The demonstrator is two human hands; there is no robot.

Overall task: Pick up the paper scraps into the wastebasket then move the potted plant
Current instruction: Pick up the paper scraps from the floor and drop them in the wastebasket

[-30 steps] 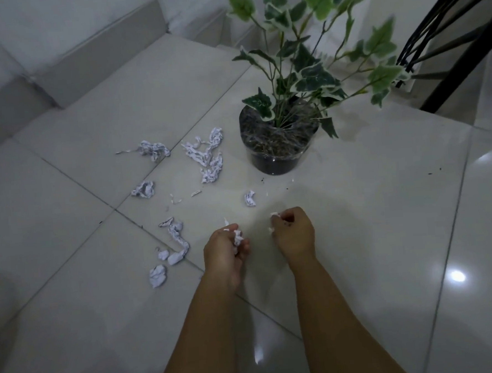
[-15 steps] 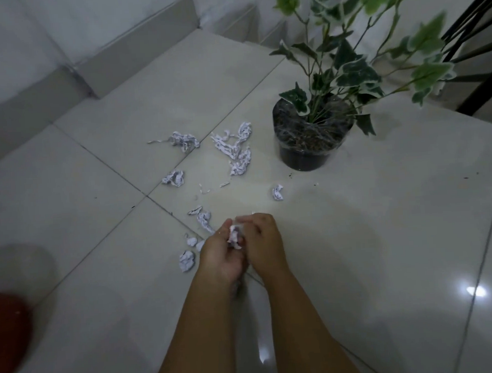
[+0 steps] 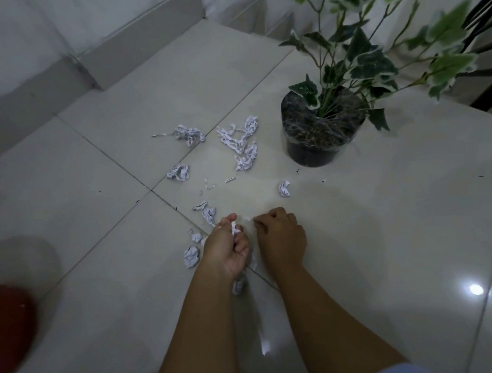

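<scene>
At left edge, cropped red wastebasket [image 3: 8,330].

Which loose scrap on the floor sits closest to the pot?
The long chain of scraps just left of the pot. The lone ball lies nearer the hands; the rest lie further left.

Head view, downward, near floor [image 3: 357,237], dim

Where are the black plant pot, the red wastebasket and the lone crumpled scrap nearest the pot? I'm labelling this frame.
black plastic plant pot [image 3: 312,153]: head view, front wall.
red wastebasket [image 3: 8,325]: head view, visible side.
lone crumpled white paper scrap [image 3: 284,189]: head view, centre.
</scene>
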